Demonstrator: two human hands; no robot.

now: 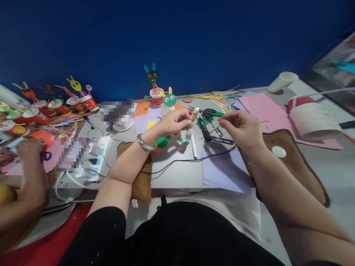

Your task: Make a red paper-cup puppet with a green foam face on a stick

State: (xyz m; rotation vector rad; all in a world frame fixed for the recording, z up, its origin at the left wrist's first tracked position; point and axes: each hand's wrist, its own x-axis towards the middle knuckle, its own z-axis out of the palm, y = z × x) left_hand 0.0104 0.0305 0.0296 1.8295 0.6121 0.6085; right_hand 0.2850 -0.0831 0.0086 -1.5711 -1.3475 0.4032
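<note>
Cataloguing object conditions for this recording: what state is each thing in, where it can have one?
Left hand, raised, pinched closed
Right hand, raised, pinched closed
Black scissors, lying, opening unclear
White marker, lying
Blue-eared figure, upright
Front purple sheet, flat
Cup stack, apparently on its side
Power strip, plugs inserted

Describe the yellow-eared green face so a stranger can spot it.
Find the dark blue wall. Near its foot, just beyond the bare left hand, is a round green paper face. Yellow ears set it apart from the dark green, blue-eared face nearby.
</note>
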